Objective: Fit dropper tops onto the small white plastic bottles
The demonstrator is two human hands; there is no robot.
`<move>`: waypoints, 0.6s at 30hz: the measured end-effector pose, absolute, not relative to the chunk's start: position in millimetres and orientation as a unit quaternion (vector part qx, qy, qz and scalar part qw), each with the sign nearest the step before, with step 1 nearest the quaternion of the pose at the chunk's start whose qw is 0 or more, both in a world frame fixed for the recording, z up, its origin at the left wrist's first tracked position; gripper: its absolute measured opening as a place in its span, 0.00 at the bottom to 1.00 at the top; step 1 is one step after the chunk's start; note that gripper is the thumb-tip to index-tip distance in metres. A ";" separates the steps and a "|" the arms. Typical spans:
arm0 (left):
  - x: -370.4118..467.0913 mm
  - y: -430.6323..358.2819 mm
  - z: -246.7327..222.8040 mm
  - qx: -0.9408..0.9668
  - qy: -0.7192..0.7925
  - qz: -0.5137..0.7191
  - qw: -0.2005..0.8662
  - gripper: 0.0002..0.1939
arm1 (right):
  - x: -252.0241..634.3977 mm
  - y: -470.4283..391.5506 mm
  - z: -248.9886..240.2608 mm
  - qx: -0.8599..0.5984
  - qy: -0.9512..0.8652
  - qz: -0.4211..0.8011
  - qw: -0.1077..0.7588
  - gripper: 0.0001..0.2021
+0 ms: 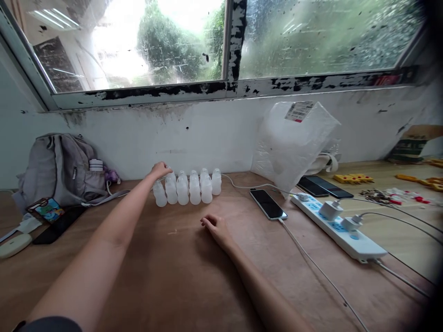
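Observation:
Small frosted white plastic bottles point(182, 190) stand upright in two close rows on the brown table point(162, 272), near the wall. My left hand point(160, 170) reaches over the left end of the rows. Its fingers are closed at the top of a back-row bottle, mostly hidden behind the front ones. My right hand point(215, 227) rests on the tabletop in front of the bottles, touching none of them. Its fingers are loosely curled, and nothing shows in them.
Left: a grey backpack point(64, 170), a dark phone point(58, 226). Right: a charging phone point(268, 204), a white power strip point(341, 228) with plugs and cables, and a large clear plastic bag point(290, 143) against the wall. Yellow parts point(353, 178) lie farther right.

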State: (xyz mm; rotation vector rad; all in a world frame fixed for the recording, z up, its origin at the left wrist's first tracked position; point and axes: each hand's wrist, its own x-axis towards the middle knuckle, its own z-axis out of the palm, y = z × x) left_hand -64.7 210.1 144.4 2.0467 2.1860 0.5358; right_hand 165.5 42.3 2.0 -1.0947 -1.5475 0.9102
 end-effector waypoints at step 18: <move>-61.6 210.2 140.0 0.719 0.679 0.094 0.114 0.20 | 165.8 50.7 1.1 -0.451 -0.542 0.469 0.531 0.10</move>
